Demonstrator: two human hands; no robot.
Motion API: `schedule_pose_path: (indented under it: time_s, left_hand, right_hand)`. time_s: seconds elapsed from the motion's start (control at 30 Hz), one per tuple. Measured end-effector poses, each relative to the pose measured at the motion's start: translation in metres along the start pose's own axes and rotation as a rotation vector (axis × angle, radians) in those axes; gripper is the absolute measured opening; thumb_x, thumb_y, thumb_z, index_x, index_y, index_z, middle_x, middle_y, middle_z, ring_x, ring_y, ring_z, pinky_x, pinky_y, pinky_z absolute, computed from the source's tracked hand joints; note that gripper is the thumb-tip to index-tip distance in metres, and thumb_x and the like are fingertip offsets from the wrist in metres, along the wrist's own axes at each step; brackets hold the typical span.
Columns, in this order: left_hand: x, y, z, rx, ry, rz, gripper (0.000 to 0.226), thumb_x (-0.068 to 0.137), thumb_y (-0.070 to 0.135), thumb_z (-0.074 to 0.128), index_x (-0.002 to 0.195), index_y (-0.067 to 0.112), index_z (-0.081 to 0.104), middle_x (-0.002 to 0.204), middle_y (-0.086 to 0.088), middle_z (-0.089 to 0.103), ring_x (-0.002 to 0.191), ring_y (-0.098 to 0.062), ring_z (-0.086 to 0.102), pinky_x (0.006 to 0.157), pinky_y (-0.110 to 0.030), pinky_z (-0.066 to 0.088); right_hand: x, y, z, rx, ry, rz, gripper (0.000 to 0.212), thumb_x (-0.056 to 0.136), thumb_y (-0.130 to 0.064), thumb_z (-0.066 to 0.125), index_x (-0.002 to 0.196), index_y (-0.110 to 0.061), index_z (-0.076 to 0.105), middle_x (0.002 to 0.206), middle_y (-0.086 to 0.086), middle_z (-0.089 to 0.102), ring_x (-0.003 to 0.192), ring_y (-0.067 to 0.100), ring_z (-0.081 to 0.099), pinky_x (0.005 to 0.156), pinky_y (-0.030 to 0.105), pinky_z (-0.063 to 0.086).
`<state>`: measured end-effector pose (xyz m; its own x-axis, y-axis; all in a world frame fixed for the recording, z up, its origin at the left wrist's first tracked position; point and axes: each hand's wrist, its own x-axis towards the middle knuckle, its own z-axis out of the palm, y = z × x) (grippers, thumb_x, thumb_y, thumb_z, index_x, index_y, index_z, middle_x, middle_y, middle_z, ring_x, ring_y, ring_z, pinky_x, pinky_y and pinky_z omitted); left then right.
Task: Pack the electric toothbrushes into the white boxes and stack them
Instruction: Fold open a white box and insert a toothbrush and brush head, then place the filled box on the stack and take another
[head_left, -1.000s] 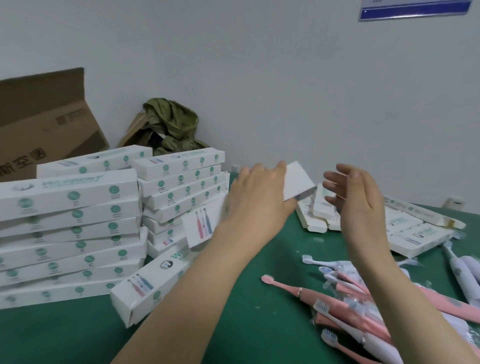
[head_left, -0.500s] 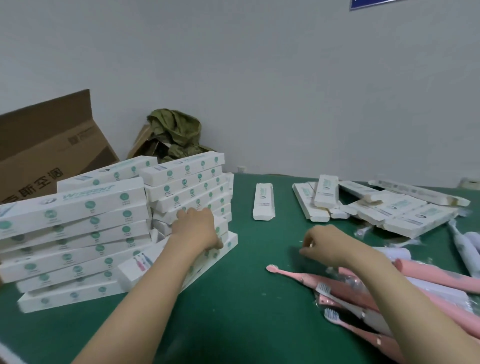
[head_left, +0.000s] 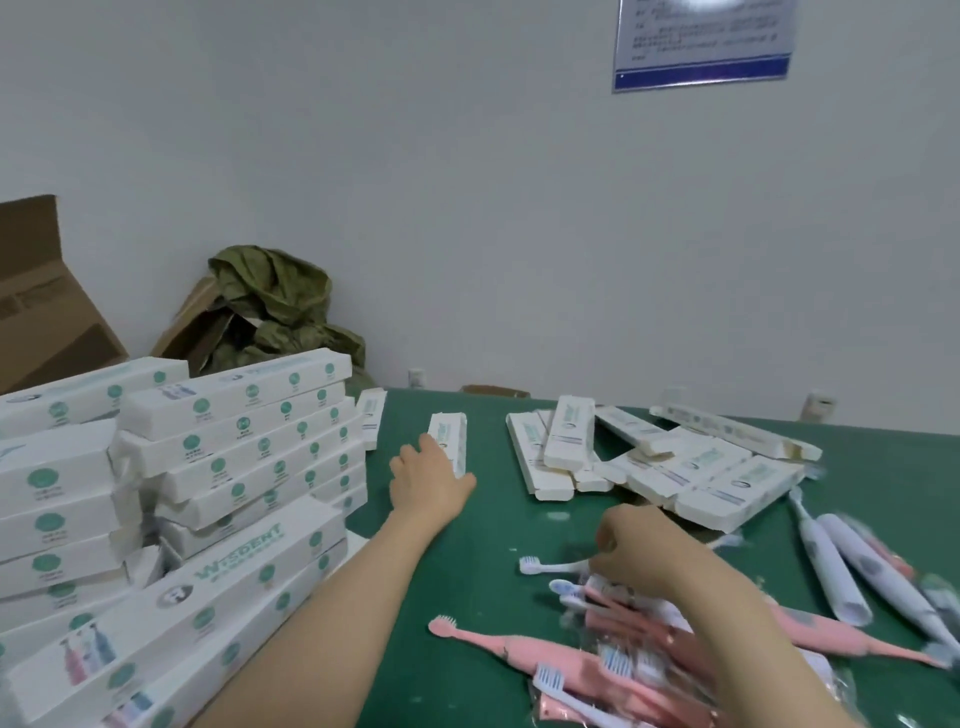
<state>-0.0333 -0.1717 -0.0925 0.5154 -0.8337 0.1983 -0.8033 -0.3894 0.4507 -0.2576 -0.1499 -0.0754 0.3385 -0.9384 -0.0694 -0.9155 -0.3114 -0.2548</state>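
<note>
- Left hand (head_left: 431, 480), back to the camera, closes on the near end of a lone white box (head_left: 449, 439), fingers along one side and thumb at the other. The box lies flat on the green table (head_left: 483, 597), pointing to twelve o'clock.
- Right hand (head_left: 641, 551), at four o'clock from the left one, is curled and smeared by motion over the toothbrush heap (head_left: 639, 654). Its fingertips are hidden, so it cannot be told whether they pinch the neck of the white toothbrush (head_left: 531, 564) jutting out at nine o'clock.
- The heap mixes pink and white brushes, some in clear wrap, too blurred to count and cut off by the lower edge. One pink toothbrush (head_left: 519, 647) lies clear at its nine o'clock side.
- Two white handles (head_left: 831, 566) lie at three o'clock of the right hand, the outer one running toward the frame edge.
- Loose white boxes (head_left: 649, 462) overlap at one o'clock of the right hand.
- Stacked boxes (head_left: 234, 447) rise at nine o'clock of the left hand. Their lower layers are hidden and the left rows are cropped.
- Behind the stack at eleven o'clock are a cardboard carton (head_left: 41, 312) and an olive cloth (head_left: 275, 306). The print on the wall notice (head_left: 704, 41) is unreadable.
</note>
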Motion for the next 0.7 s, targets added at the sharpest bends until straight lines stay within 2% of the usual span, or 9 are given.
schedule_pose_path:
  time_s: [0.07, 0.13, 0.3, 0.37, 0.5, 0.6, 0.7]
  left_hand:
    - [0.016, -0.005, 0.013, 0.034, -0.001, -0.080, 0.071, 0.084, 0.045, 0.063, 0.134, 0.006, 0.032, 0.133, -0.017, 0.040, 0.121, -0.033, 0.039, 0.092, -0.039, 0.041]
    - [0.023, -0.013, 0.022, 0.055, 0.001, -0.117, 0.066, 0.086, 0.045, 0.062, 0.133, 0.006, 0.035, 0.133, -0.018, 0.042, 0.121, -0.034, 0.041, 0.092, -0.039, 0.041]
    - [0.015, -0.018, 0.016, -0.114, 0.124, -0.041, 0.044, 0.089, 0.028, 0.061, 0.120, 0.003, 0.043, 0.121, -0.018, 0.052, 0.107, -0.035, 0.052, 0.074, -0.040, 0.044]
    - [0.002, -0.014, -0.002, -0.245, 0.226, 0.016, 0.046, 0.085, 0.024, 0.066, 0.120, 0.003, 0.045, 0.119, -0.017, 0.055, 0.104, -0.034, 0.053, 0.070, -0.036, 0.042]
    - [-0.031, -0.001, -0.052, -0.439, 0.371, 0.206, 0.055, 0.077, 0.023, 0.072, 0.124, 0.009, 0.048, 0.115, -0.010, 0.058, 0.101, -0.026, 0.052, 0.074, -0.031, 0.038]
    - [-0.061, 0.005, -0.086, -0.457, 0.362, 0.376, 0.056, 0.073, 0.026, 0.075, 0.123, 0.016, 0.051, 0.111, -0.002, 0.060, 0.099, -0.021, 0.055, 0.076, -0.032, 0.044]
    - [-0.087, 0.012, -0.112, -0.476, 0.252, 0.548, 0.055, 0.068, 0.032, 0.077, 0.118, 0.030, 0.054, 0.102, 0.017, 0.058, 0.090, -0.005, 0.058, 0.071, -0.018, 0.046]
  right_hand:
    - [0.002, -0.002, 0.002, -0.012, -0.007, -0.002, 0.025, 0.091, -0.022, 0.054, 0.112, -0.011, 0.061, 0.110, 0.005, 0.065, 0.099, 0.020, 0.061, 0.083, 0.029, 0.048]
    - [0.003, -0.003, 0.004, 0.000, -0.005, -0.012, 0.026, 0.092, -0.023, 0.053, 0.113, -0.009, 0.061, 0.112, 0.007, 0.064, 0.101, 0.022, 0.060, 0.085, 0.031, 0.049]
    - [0.004, 0.001, 0.006, 0.066, 0.041, -0.051, 0.023, 0.090, -0.016, 0.056, 0.112, -0.015, 0.062, 0.116, 0.004, 0.063, 0.102, 0.021, 0.059, 0.084, 0.030, 0.048]
    - [0.004, 0.002, 0.006, 0.117, 0.067, -0.065, 0.024, 0.089, -0.015, 0.058, 0.112, -0.016, 0.062, 0.118, 0.003, 0.062, 0.101, 0.020, 0.059, 0.088, 0.031, 0.048]
    - [0.001, -0.002, 0.001, 0.197, 0.167, -0.116, 0.031, 0.091, -0.015, 0.056, 0.122, -0.016, 0.059, 0.126, 0.003, 0.059, 0.108, 0.016, 0.057, 0.089, 0.025, 0.044]
    - [-0.007, -0.015, -0.009, 0.318, 0.353, -0.237, 0.047, 0.088, -0.019, 0.063, 0.133, -0.019, 0.049, 0.134, -0.001, 0.053, 0.118, 0.012, 0.051, 0.097, 0.023, 0.038]
    - [-0.020, -0.038, -0.021, 0.444, 0.486, -0.412, 0.078, 0.080, -0.029, 0.073, 0.144, -0.029, 0.029, 0.140, -0.016, 0.037, 0.126, 0.000, 0.034, 0.099, 0.016, 0.026]
